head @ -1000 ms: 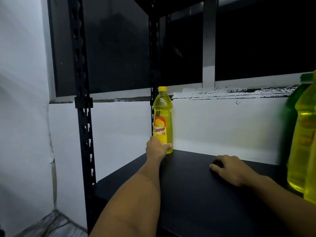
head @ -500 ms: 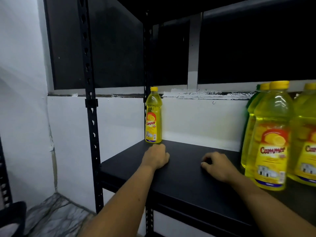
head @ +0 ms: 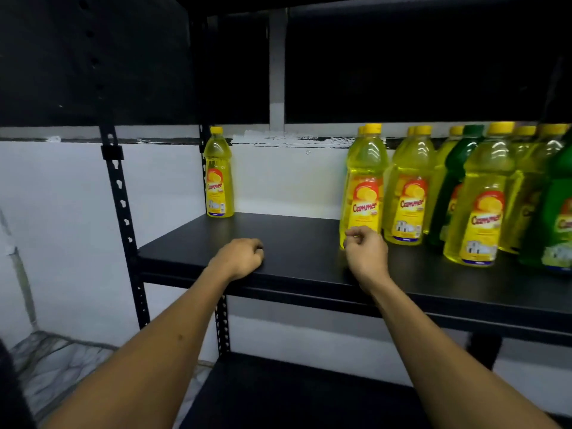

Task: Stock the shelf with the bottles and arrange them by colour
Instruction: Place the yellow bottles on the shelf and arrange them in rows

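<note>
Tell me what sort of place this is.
Probably a storeroom or a shop's back room. A black metal shelving unit with slotted uprights stands against a plain white wall, and many identical yellow bottles and a few green bottles stand grouped on its shelf, like stock.

A stockroom or shop back room, by its look: a black metal rack with perforated slotted uprights (head: pixel 123 205) and flat dark shelf boards (head: pixel 297 243) stands against a bare white painted wall (head: pixel 62 212), holding many identical labelled yellow (head: pixel 405 193) and green plastic bottles (head: pixel 448 187) in rows.
</note>
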Demonstrator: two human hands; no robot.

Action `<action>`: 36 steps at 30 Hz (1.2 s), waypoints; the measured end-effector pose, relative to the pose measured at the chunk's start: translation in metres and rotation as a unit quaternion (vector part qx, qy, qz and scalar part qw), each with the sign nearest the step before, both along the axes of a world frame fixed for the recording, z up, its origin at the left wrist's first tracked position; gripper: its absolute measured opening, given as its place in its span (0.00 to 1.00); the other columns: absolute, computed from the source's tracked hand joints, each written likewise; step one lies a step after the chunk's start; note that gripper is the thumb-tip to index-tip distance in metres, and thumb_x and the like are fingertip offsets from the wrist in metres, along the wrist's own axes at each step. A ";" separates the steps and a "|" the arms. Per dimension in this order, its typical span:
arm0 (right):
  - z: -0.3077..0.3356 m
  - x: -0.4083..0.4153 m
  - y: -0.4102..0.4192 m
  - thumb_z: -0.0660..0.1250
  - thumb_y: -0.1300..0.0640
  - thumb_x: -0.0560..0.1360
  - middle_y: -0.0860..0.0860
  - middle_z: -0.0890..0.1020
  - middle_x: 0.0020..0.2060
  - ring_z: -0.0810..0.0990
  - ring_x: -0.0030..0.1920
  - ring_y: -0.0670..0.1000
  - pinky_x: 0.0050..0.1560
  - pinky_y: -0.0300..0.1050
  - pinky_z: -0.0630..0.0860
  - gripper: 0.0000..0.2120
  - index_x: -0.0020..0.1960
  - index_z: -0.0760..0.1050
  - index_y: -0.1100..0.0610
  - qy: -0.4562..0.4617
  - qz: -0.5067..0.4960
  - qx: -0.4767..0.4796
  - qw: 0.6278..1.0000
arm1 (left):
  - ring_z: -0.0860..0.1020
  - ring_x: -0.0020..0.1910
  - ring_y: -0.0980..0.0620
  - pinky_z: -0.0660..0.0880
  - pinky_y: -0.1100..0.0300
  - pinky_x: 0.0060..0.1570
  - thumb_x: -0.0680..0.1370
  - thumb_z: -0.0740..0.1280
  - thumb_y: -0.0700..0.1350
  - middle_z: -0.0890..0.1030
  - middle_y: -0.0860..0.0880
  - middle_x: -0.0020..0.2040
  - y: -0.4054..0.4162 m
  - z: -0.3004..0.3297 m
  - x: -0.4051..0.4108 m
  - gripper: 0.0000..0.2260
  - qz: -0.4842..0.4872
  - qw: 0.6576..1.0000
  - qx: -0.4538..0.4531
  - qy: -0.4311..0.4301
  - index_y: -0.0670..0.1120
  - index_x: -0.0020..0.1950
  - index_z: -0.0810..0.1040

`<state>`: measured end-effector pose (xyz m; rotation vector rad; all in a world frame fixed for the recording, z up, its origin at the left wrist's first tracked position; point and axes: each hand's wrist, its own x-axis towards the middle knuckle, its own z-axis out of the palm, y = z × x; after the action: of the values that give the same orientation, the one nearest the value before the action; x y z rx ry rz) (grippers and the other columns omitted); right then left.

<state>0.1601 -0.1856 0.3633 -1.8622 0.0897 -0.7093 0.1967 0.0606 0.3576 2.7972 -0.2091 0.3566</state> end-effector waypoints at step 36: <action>0.007 0.028 -0.009 0.79 0.52 0.66 0.46 0.75 0.64 0.74 0.59 0.43 0.60 0.40 0.71 0.43 0.73 0.58 0.49 0.039 0.269 -0.230 0.934 | 0.77 0.61 0.47 0.71 0.57 0.59 0.77 0.65 0.48 0.79 0.47 0.63 0.001 0.009 -0.005 0.15 0.032 0.994 -0.105 0.025 0.49 0.63 0.78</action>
<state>0.1885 -0.1943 0.3700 -2.2182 -0.5632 -0.2796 0.1919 0.0619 0.3666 2.6054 -0.0665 0.3034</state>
